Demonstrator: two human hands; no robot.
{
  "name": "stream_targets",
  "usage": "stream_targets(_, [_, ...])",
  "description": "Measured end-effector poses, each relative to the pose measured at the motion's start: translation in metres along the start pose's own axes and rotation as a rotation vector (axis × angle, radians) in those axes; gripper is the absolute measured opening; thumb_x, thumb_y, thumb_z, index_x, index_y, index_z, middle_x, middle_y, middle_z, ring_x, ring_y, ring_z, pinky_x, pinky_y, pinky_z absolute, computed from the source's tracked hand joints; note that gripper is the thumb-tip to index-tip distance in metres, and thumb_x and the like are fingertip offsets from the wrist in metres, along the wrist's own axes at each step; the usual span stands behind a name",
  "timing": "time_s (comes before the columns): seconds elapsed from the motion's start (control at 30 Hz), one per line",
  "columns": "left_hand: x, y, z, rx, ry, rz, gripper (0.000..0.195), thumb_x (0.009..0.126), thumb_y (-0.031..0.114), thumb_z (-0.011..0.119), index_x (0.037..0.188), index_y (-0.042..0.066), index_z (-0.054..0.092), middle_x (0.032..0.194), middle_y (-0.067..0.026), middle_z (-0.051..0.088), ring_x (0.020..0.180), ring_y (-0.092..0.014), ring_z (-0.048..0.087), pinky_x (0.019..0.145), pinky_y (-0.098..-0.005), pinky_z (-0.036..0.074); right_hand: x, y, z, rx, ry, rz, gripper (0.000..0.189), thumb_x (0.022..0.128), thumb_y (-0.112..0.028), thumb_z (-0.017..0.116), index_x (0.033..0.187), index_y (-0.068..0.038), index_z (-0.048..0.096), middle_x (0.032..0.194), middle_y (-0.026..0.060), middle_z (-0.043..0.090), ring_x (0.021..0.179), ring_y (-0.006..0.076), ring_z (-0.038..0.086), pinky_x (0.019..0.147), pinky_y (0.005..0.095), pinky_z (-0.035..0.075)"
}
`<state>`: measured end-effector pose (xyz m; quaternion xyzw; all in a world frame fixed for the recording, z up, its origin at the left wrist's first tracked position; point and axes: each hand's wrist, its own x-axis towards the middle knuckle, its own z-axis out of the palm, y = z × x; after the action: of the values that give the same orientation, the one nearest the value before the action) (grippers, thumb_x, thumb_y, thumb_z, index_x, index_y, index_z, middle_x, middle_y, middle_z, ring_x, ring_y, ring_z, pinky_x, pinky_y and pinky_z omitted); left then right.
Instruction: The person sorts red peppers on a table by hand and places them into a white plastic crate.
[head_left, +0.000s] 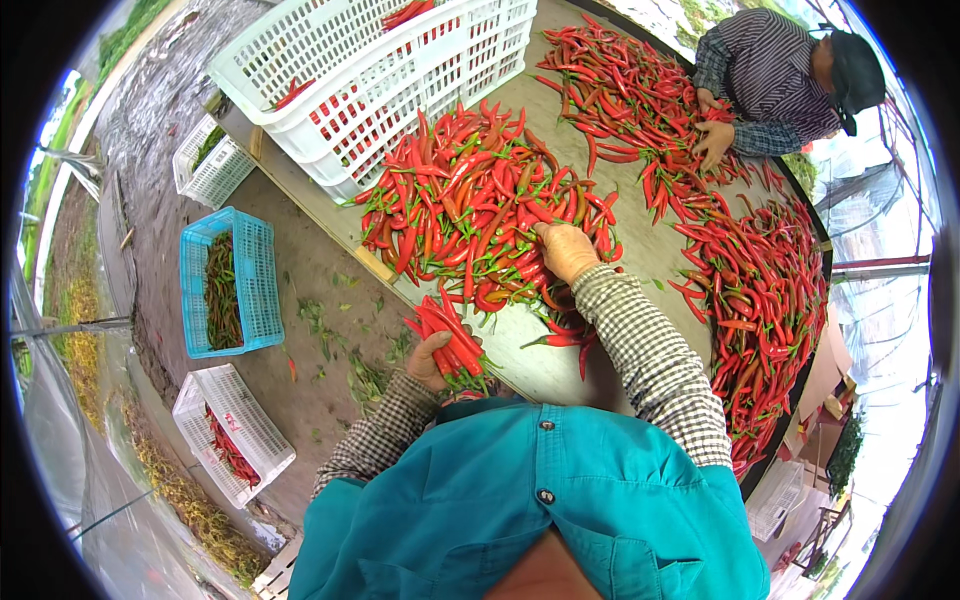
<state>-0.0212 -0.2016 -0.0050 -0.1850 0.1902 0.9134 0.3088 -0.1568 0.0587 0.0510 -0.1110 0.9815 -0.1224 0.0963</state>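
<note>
My left hand (430, 363) is closed around a bunch of red chili peppers (453, 341), held just off the near left edge of the table (525, 361). My right hand (564, 250) reaches into the near side of a heap of red chili peppers (480, 202) with green stems; the fingertips are among the peppers, and whether they grip one cannot be told. A few of the heap's peppers are brownish. A large white slatted plastic crate (390, 90) stands behind the heap on the table, with some red peppers inside.
Across the table a co-worker (772, 75) has both hands in another long heap of red peppers (757, 315). On the ground at left are a blue crate (259, 281) of dark green and brown peppers, a white crate (255, 442) of red ones, and a smaller white crate (217, 176).
</note>
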Motion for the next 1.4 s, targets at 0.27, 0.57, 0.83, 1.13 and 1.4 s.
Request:
stream_targets(0.27, [0.003, 0.005, 0.006, 0.022, 0.007, 0.002, 0.04, 0.077, 0.014, 0.063, 0.11, 0.0, 0.046, 0.098, -0.0139, 0.058, 0.096, -0.032, 0.058, 0.085, -0.0474, 0.048, -0.012, 0.008, -0.015, 0.068, -0.092, -0.003, 0.036, 0.073, -0.015, 0.064, 0.109, -0.011, 0.057, 0.089, 0.0155, 0.062, 0.087, 0.0317, 0.058, 0.074, 0.0407, 0.047])
stream_targets(0.57, [0.012, 0.0, 0.019, 0.085, -0.004, -0.032, 0.04, 0.076, 0.014, 0.064, 0.109, 0.0, 0.047, 0.098, -0.0151, 0.059, 0.092, -0.031, 0.06, 0.079, -0.0456, 0.051, -0.002, 0.006, -0.013, 0.029, -0.107, -0.01, 0.035, 0.075, -0.018, 0.061, 0.109, -0.012, 0.058, 0.094, 0.0155, 0.062, 0.091, 0.0313, 0.058, 0.078, 0.0403, 0.047])
stream_targets(0.83, [-0.003, 0.007, 0.024, 0.007, -0.03, 0.031, 0.04, 0.076, 0.014, 0.063, 0.11, 0.0, 0.047, 0.099, -0.0141, 0.059, 0.095, -0.031, 0.058, 0.083, -0.0462, 0.049, -0.075, 0.028, -0.047, 1.49, -0.018, 0.368, 0.029, 0.078, -0.01, 0.064, 0.105, -0.004, 0.056, 0.068, -0.0011, 0.056, 0.042, 0.0039, 0.042, 0.034, 0.019, 0.034])
stream_targets(1.13, [-0.002, -0.018, 0.027, 0.04, -0.072, 0.034, 0.039, 0.078, 0.014, 0.062, 0.111, 0.0, 0.046, 0.098, -0.0152, 0.058, 0.095, -0.032, 0.057, 0.083, -0.0481, 0.049, -0.143, 0.057, -0.004, 2.134, 0.078, 0.556, 0.013, 0.082, -0.014, 0.057, 0.093, -0.009, 0.053, 0.071, 0.0036, 0.056, 0.039, 0.004, 0.04, 0.034, 0.0203, 0.036])
stream_targets(1.4, [-0.011, -0.044, 0.028, 0.045, -0.14, -0.028, 0.041, 0.078, 0.017, 0.062, 0.111, 0.0, 0.046, 0.1, -0.0151, 0.057, 0.097, -0.033, 0.056, 0.082, -0.0483, 0.048, -0.173, 0.049, 0.003, 2.321, 0.359, 0.649, 0.019, 0.082, -0.017, 0.057, 0.099, -0.007, 0.054, 0.076, 0.0036, 0.06, 0.055, 0.0123, 0.056, 0.041, 0.023, 0.042])
